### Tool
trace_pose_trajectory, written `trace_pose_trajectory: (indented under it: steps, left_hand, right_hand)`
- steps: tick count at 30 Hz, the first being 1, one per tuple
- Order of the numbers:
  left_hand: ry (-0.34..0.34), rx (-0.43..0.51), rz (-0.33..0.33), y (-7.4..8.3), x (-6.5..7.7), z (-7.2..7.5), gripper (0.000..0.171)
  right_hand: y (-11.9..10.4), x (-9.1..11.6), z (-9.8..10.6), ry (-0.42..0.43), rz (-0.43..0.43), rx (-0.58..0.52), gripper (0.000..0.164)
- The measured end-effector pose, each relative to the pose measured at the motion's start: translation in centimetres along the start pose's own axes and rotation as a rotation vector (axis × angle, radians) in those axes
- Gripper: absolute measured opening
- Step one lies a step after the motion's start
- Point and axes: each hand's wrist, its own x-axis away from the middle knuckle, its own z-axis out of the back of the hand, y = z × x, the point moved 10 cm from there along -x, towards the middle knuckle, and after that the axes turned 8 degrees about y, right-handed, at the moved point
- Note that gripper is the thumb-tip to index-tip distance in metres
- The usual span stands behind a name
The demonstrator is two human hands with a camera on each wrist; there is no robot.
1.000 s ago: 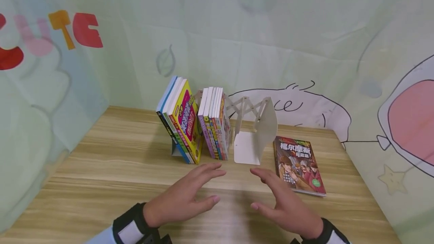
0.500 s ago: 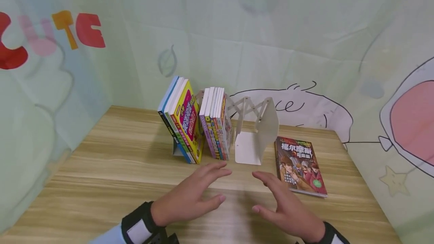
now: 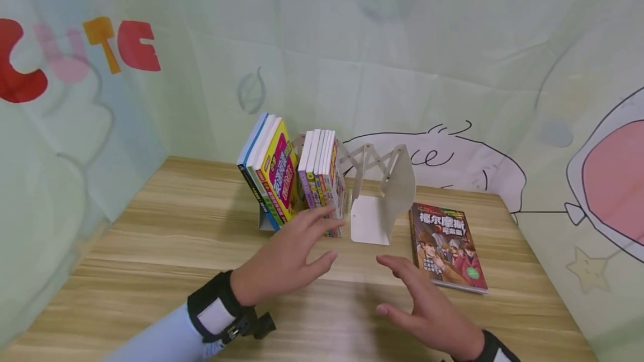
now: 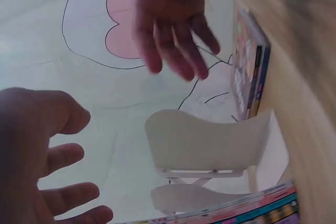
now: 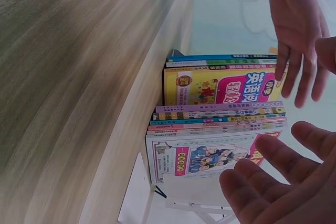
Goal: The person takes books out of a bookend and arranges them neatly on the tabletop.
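My left hand [image 3: 289, 256] hovers in front of the upright books, fingers spread and holding nothing; its fingertips overlap the thin books [image 3: 317, 166] in the head view. To its right, my right hand [image 3: 427, 309] is held above the table with relaxed, parted fingers, near the lying brown comic-style book [image 3: 448, 247]. Several thicker books, the outermost a yellow one [image 3: 278, 175], lean left in the white folding book rack [image 3: 402, 189]. The thin books stand in the rack's middle section. In the right wrist view, the yellow book [image 5: 210, 87] and a white-covered book [image 5: 205, 156] show their front covers.
The rack's right section, with a white base plate [image 3: 369, 222], holds no book. Beneath everything is a wood-grain table [image 3: 166, 272]. A printed cloth backdrop [image 3: 322, 43] rises directly behind the rack and along both sides.
My left hand has moved forward and slightly right, up to the thin books. My right hand has stayed almost in place. The view has shifted slightly; books and rack stand as before.
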Motion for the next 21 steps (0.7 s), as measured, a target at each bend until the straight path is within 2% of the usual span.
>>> trace_pose_trajectory:
  steps: [4,7,12,21]
  left_hand:
    - [0.099,-0.085,-0.065,0.3,-2.2,1.3,0.046]
    - [0.141,-0.133,-0.083,0.2,-3.6,1.8,0.045]
    - [0.162,-0.214,-0.074,-0.3,-5.5,1.8,0.043]
    - [0.182,-0.434,-0.073,-1.1,-8.8,1.4,0.044]
  right_hand:
    - [0.5,0.2,-0.2,-0.022,-0.040,-0.006,0.070]
    - [0.5,0.2,-0.2,-0.016,-0.038,-0.003,0.070]
    - [0.4,0.4,0.0,0.005,-0.004,0.011,0.070]
    - [1.1,0.7,-0.1,-0.025,-0.077,-0.017,0.066]
